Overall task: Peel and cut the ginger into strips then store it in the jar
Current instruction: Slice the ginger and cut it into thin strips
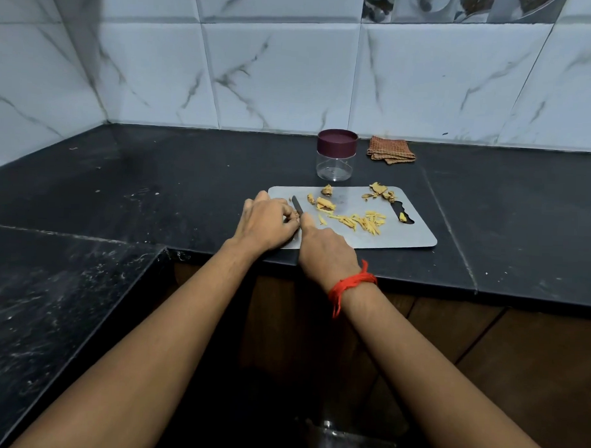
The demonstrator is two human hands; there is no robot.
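One knife point(297, 207), right grip point(326, 251), left grip point(267, 223) — board edge point(278, 188)

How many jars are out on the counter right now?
1. The clear jar, maroon lid on, stands on the counter just behind the cutting board, left of the folded cloth. Others could sit outside the frame.

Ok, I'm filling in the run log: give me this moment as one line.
step: cutting | left hand: holds ginger piece | right hand: grips knife | strips: on board | jar: closed, empty
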